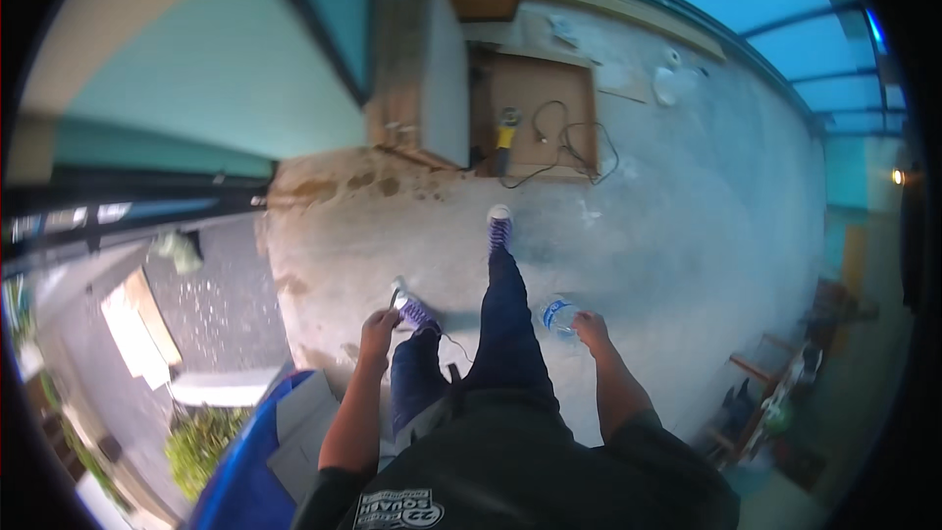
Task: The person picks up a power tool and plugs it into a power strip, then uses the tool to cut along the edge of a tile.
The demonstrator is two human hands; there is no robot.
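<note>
My right hand is closed around one end of a clear plastic bottle with a blue label, held out beside my right leg. Over on the left, my left hand is closed near my left shoe. A small thin dark piece pokes out from its fingers, too small to name. A thin pale cord shows beside my left leg; whether it runs to that hand cannot be seen. Ahead on the floor, a yellow and black power tool lies on a flat cardboard box.
A dark cable loops over the box's edge onto the concrete floor. Left of it stands a tall panel-like carton. A blue bin is close at my left, by the open doorway. Wooden furniture and clutter stand at right.
</note>
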